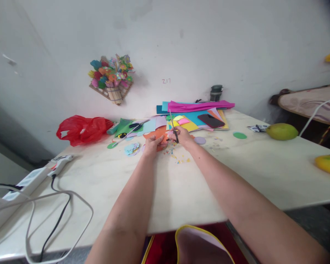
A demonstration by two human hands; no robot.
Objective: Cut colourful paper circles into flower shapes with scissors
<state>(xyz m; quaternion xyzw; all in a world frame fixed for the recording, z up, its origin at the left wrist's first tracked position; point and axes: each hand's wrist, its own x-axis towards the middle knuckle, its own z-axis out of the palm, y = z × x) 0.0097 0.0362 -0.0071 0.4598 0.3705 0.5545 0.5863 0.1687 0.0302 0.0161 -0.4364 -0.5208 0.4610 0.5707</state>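
My right hand (183, 137) is closed around the dark handle of a pair of scissors (171, 119), whose thin blades point up and away from me. Close beside it, my left hand (154, 143) has its fingers pinched together; what lies between them is too small to make out. Orange paper (157, 132) lies behind and under my left hand. Small paper scraps (178, 157) are scattered on the table below both hands. To the left sits a pile of light blue paper cutouts (132, 148). A purple paper circle (200, 140) lies right of my right hand.
Dark-handled scissors (136, 126) and a red plastic bag (84, 130) lie left. Behind are coloured sheets (192, 117), a phone (211, 120) and a dark jar (216, 93). A green mango (282, 131) is right; a power strip (30, 183) with cables is front left.
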